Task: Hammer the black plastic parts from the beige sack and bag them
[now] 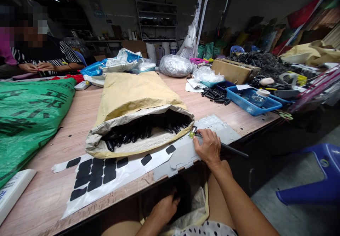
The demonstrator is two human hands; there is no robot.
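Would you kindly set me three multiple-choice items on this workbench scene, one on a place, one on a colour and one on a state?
1. Where is the left hand?
A. On the green sack
B. Below the table edge, over a bag on the lap
C. Inside the blue basket

2. What colour is the basket on the right of the table?
A. Blue
B. Red
C. White

3. How does the paper sack lie?
A. Upright and tied shut
B. Folded flat, with nothing in it
C. On its side, mouth open, black parts inside

Answers: 1 B, it reaches down under the table edge; 2 A, its mesh walls are blue; 3 C, black parts show in its mouth beside the right hand.
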